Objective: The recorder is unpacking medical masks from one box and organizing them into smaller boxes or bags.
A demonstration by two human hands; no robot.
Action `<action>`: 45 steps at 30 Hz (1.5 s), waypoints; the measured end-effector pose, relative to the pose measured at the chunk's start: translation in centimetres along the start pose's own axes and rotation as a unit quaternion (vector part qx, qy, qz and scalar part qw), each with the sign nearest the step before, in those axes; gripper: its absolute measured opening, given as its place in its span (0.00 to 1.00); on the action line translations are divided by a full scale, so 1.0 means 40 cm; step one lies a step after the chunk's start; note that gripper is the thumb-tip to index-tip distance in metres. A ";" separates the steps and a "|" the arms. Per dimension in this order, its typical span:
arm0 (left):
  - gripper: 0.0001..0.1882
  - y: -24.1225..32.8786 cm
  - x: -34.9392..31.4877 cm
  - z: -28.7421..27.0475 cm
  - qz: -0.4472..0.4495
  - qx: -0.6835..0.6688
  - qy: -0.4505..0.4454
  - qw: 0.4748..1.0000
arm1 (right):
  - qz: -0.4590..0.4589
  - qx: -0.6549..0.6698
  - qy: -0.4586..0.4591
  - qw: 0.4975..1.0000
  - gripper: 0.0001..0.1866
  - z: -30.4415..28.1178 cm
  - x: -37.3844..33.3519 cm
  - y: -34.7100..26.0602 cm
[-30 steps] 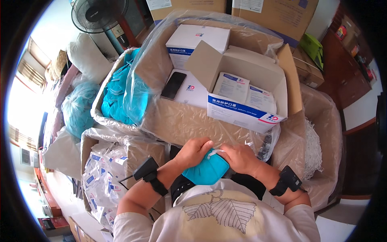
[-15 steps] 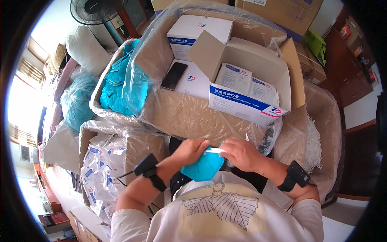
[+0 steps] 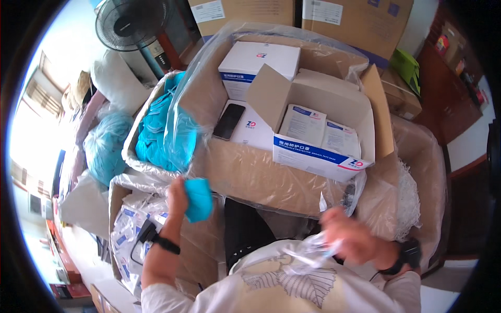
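Note:
A teal face mask [image 3: 198, 200] hangs from my left hand [image 3: 178, 197], whose fingers are closed on its left edge, above the box of wrapped packets at the lower left. In front of my shirt, my right hand [image 3: 348, 236] is smeared by motion. From its fingers trails a clear plastic pouch [image 3: 313, 251], also blurred, with its details lost. Many more teal masks [image 3: 164, 133] fill a plastic-lined box beyond my left hand. Packets in clear wrapping [image 3: 125, 235] lie in the carton beneath my left forearm.
Ahead is a large plastic-lined carton [image 3: 250, 175]. On it rest an open white-and-blue box [image 3: 318, 154] with flat packets, a closed white box [image 3: 261, 57] and a phone [image 3: 229, 121]. White straps [image 3: 409, 203] fill a lined carton at right. A fan [image 3: 128, 23] stands far left.
My hands have moved apart. The left hand carried the mask leftward from in front of my shirt; the right hand moved right and down and now has a plastic pouch. The view tilted slightly.

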State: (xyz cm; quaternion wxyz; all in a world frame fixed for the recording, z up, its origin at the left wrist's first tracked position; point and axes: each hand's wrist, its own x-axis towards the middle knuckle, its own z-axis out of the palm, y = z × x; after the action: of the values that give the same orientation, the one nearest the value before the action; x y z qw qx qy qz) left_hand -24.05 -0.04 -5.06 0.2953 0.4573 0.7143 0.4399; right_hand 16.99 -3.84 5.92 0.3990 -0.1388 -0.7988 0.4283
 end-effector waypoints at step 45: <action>0.30 -0.053 0.649 -0.081 -0.187 -0.472 0.267 0.819 | 0.412 -0.126 0.207 0.878 0.12 -0.196 0.056 0.089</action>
State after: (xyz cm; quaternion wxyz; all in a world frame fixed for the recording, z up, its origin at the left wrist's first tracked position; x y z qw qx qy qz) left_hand -38.12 22.09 -6.04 0.3498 -0.0158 0.5415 0.7643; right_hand 21.05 4.04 6.71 0.3213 -0.5904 -0.6159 0.4110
